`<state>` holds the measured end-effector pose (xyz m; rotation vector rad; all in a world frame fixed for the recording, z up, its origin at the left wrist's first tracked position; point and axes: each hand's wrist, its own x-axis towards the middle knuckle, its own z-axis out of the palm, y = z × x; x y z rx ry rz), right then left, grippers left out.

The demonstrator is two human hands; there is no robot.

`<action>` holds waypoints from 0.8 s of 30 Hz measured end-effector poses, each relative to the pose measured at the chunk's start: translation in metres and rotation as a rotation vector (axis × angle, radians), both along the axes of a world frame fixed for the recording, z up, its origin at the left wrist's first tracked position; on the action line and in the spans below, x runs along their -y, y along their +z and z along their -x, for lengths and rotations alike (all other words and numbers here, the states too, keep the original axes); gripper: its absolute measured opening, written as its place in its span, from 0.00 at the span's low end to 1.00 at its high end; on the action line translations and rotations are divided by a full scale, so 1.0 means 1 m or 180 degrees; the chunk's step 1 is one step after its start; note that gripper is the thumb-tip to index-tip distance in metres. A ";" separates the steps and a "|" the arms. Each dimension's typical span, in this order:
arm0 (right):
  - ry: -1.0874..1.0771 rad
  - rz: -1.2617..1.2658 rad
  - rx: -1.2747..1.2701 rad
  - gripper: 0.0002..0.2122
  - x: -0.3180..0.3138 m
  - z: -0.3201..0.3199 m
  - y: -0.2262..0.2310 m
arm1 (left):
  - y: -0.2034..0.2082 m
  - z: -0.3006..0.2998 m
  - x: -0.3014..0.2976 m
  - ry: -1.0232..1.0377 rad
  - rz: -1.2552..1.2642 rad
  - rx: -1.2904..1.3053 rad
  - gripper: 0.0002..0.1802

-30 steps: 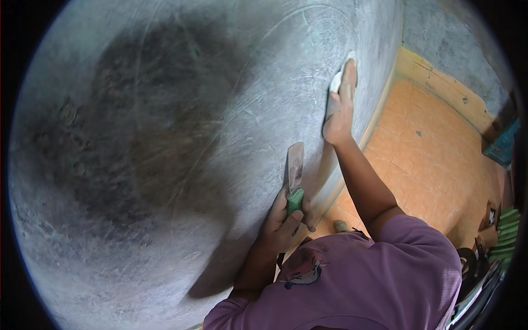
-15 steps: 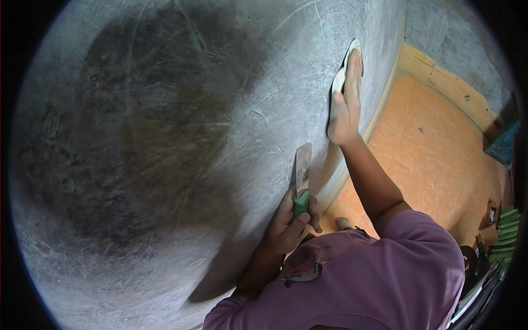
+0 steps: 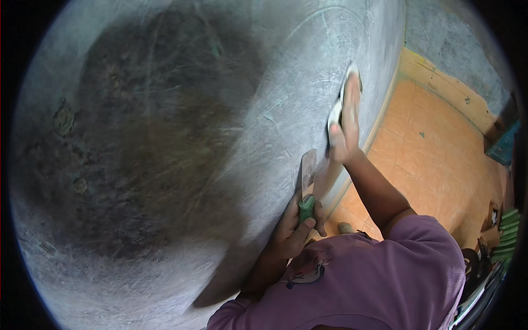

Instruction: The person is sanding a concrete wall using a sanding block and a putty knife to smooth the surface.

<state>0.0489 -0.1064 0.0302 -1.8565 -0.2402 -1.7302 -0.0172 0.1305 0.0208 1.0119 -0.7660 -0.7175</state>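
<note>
In my left hand (image 3: pixel 290 224) is a putty knife with a green handle (image 3: pixel 306 208) and a flat, stained metal blade (image 3: pixel 308 170) that points up and away from me. My fingers wrap round its handle, close to the wall. My right hand (image 3: pixel 348 132) lies along the grey wall (image 3: pixel 291 82), fingers stretched out. Under its palm and thumb it presses a pale, bent sheet (image 3: pixel 334 113), which looks like sandpaper, flat against the wall. Faint scratches and curved rub marks cover the wall surface. The sheet's underside is hidden.
Orange floor tiles (image 3: pixel 434 148) lie to the right of the wall's foot. Beyond them stands a second wall (image 3: pixel 451 49) with a yellowish lower band. A blue box (image 3: pixel 503 144) and a ribbed green item (image 3: pixel 509 228) are at the right edge. Dark shadows fall on the wall.
My right hand has slid down the wall toward me with the pale sheet. The putty knife and my left hand show only a slight shift, along with the view.
</note>
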 end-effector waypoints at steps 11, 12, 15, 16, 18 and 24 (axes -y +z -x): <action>-0.0066 -0.0285 -0.0143 0.34 0.000 0.000 0.020 | -0.001 -0.002 -0.003 -0.0072 -0.0088 -0.0032 0.28; -0.0053 -0.0286 -0.0150 0.34 -0.005 0.003 0.009 | -0.001 -0.003 -0.003 -0.0059 -0.0089 -0.0039 0.28; 0.0042 0.0129 -0.0377 0.36 -0.002 0.008 -0.042 | -0.002 -0.005 -0.001 -0.0197 -0.0086 0.0063 0.28; 0.0049 0.0137 -0.0383 0.36 0.004 0.005 -0.046 | -0.003 -0.005 0.000 -0.0206 -0.0050 0.0146 0.29; -0.0149 -0.0542 -0.0359 0.35 0.011 0.002 -0.035 | -0.004 -0.001 0.001 -0.0211 -0.0032 0.0197 0.30; -0.0084 -0.0188 -0.0160 0.35 -0.004 -0.001 0.009 | -0.004 -0.005 -0.003 -0.0194 -0.0024 0.0173 0.31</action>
